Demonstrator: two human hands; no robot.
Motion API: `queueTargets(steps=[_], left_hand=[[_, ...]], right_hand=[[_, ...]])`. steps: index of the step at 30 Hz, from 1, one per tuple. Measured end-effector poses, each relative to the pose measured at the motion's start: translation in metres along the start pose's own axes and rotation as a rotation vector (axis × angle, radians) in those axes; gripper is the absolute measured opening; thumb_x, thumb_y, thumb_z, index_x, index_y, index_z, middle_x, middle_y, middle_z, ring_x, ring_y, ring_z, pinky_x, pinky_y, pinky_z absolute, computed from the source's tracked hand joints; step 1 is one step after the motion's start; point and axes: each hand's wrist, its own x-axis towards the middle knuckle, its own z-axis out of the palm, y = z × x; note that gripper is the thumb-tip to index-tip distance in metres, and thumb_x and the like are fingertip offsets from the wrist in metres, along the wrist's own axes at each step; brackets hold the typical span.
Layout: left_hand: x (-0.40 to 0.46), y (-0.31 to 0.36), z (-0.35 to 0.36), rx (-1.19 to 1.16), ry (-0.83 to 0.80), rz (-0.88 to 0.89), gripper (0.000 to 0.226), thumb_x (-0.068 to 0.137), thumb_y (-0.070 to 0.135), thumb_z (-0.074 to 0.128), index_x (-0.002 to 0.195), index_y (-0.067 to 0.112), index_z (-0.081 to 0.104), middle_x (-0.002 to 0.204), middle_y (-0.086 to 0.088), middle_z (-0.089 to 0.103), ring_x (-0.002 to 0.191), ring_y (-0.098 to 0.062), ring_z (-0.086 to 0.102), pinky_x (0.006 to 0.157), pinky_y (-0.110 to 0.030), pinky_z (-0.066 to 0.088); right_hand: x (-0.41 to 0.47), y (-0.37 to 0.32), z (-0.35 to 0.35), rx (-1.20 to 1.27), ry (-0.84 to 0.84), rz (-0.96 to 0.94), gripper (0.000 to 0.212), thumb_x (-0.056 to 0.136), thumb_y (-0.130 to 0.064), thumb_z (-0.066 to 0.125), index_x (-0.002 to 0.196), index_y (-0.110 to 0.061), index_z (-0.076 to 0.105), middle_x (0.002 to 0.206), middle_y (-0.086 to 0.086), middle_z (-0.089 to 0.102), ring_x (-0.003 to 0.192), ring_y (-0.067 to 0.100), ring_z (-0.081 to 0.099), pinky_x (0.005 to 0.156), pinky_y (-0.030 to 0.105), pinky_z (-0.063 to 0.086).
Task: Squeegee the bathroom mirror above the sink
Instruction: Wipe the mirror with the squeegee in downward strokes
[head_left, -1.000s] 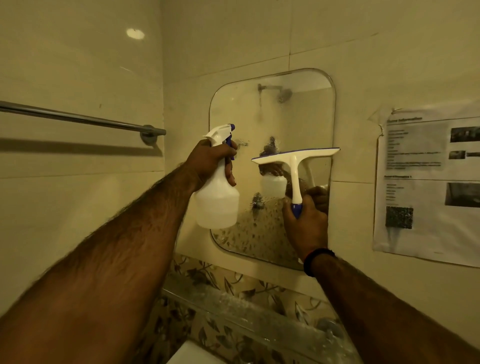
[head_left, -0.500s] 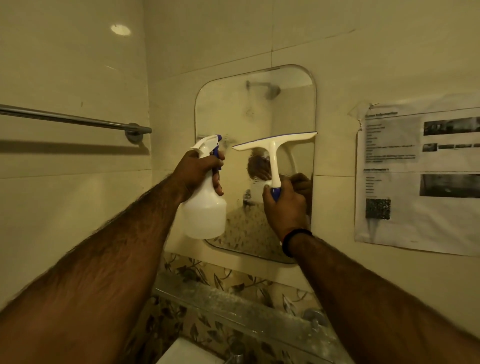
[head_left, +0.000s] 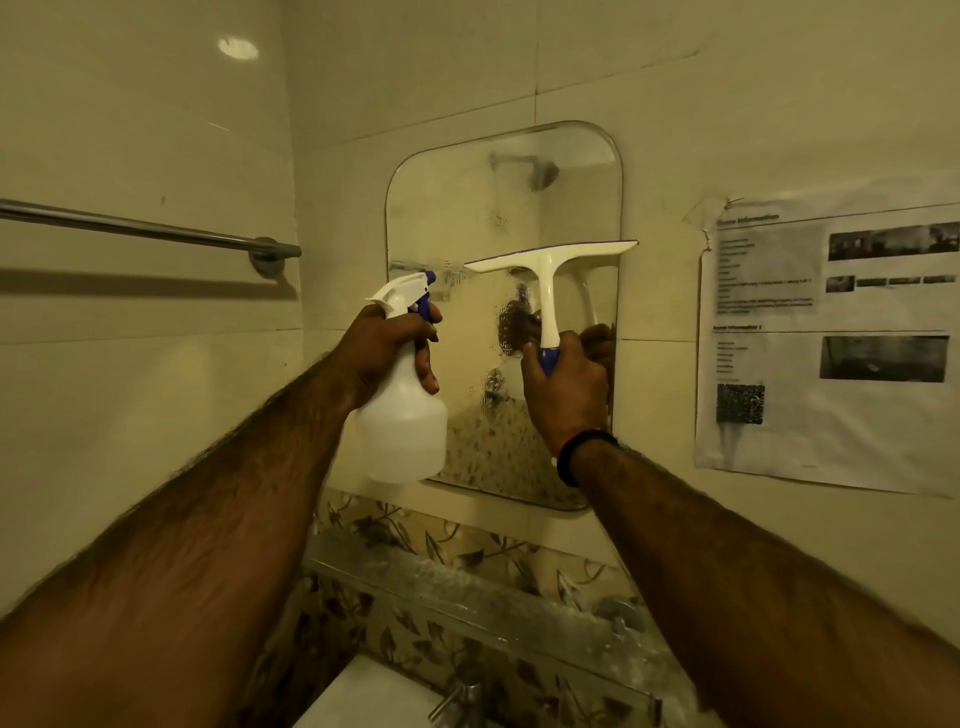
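Note:
A rounded rectangular mirror (head_left: 457, 208) hangs on the tiled wall, with spray droplets across its middle and lower part. My right hand (head_left: 566, 395) grips the blue handle end of a white squeegee (head_left: 548, 265). Its blade lies across the right half of the mirror at mid height, tilted up to the right and reaching past the mirror's right edge. My left hand (head_left: 389, 348) holds a white spray bottle (head_left: 402, 415) with a blue trigger in front of the mirror's lower left corner, one finger on the trigger.
A metal towel bar (head_left: 140, 228) runs along the left wall. A printed paper sheet (head_left: 831, 332) is taped to the wall right of the mirror. Below are a dusty glass shelf (head_left: 467, 592), a tap (head_left: 462, 696) and the white sink's edge (head_left: 363, 696).
The squeegee's blade sits higher on the mirror than a second ago, moved up with my right hand. The spray bottle stays beside the mirror's left side; the camera view has shifted.

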Motion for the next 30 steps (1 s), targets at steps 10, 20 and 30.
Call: queueTargets(steps=[10, 20, 30], left_hand=[[-0.012, 0.003, -0.015, -0.046, -0.068, -0.074, 0.024, 0.082, 0.011, 0.055, 0.105, 0.005, 0.058, 0.051, -0.009, 0.057, 0.043, -0.028, 0.059, 0.055, -0.036, 0.056], [-0.042, -0.037, -0.022, -0.063, -0.058, -0.208, 0.028, 0.074, 0.009, 0.057, 0.101, 0.002, 0.059, 0.048, -0.014, 0.054, 0.039, -0.030, 0.055, 0.053, -0.039, 0.056], [-0.064, -0.064, -0.027, -0.008, 0.028, -0.268, 0.018, 0.089, -0.004, 0.047, 0.102, -0.001, 0.058, 0.049, -0.016, 0.051, 0.039, -0.030, 0.053, 0.053, -0.038, 0.055]], right_hand=[[-0.006, -0.001, -0.005, 0.003, -0.011, 0.000, 0.038, 0.092, -0.042, 0.059, 0.117, -0.014, 0.056, 0.097, 0.006, 0.064, 0.083, 0.020, 0.062, 0.076, 0.033, 0.056], [-0.010, 0.007, -0.009, -0.044, -0.025, 0.012, 0.040, 0.091, -0.049, 0.057, 0.110, -0.013, 0.055, 0.101, 0.011, 0.062, 0.088, 0.025, 0.062, 0.078, 0.039, 0.058], [-0.017, 0.021, -0.008, -0.017, -0.028, -0.006, 0.038, 0.089, -0.050, 0.059, 0.105, -0.016, 0.054, 0.086, -0.001, 0.053, 0.075, 0.018, 0.057, 0.068, 0.028, 0.051]])
